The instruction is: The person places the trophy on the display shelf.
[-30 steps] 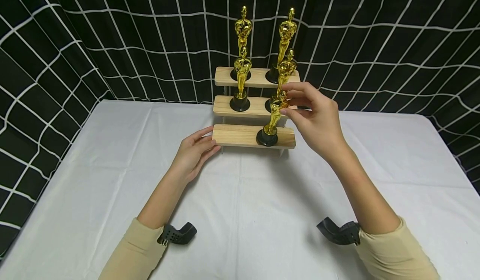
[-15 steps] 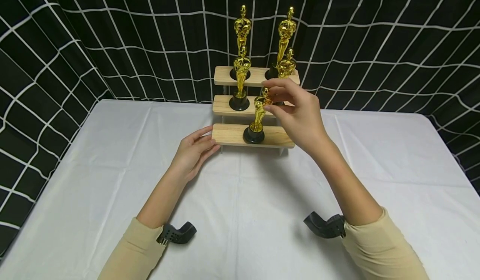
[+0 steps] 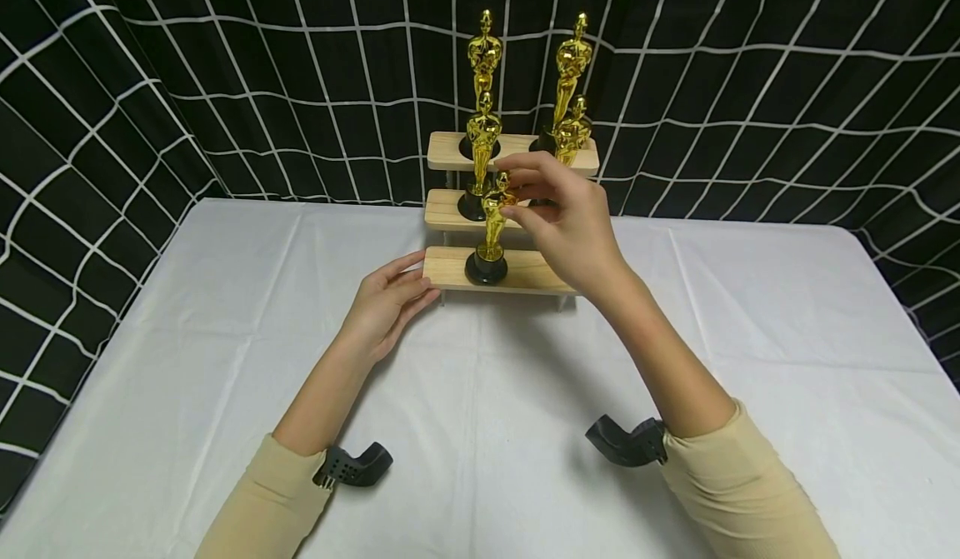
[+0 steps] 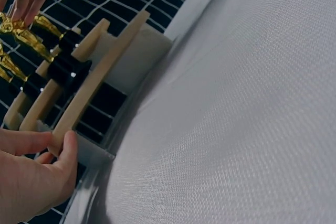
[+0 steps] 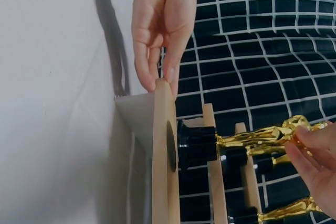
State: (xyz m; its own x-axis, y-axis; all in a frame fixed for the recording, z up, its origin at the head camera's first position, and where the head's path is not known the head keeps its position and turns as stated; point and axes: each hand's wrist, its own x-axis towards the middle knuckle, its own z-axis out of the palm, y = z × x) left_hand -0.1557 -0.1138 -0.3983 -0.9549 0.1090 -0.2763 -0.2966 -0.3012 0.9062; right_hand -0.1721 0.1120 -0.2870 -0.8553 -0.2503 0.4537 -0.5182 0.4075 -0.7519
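My right hand (image 3: 566, 222) pinches a gold statuette (image 3: 493, 230) by its upper body, between thumb and fingertips. The statuette stands nearly upright on its round black base, over the left half of the lowest board of a three-tier wooden display stand (image 3: 536, 272). In the right wrist view, the black base (image 5: 199, 144) is at or just off the board; I cannot tell if it touches. My left hand (image 3: 386, 305) grips the left end of that lowest board; the left wrist view shows its thumb and fingers (image 4: 67, 150) on the board's end.
Two more statuettes stand on the middle tier, one (image 3: 483, 138) at left and one (image 3: 573, 136) partly behind the right hand. Another two stand on the top tier (image 3: 517, 149). A white cloth (image 3: 480, 426) covers the table. Black fabric with a white grid (image 3: 300, 84) hangs behind.
My right hand has moved left with the statuette, from the right part of the lowest board to its left half. The left hand has kept its hold on the board's end.
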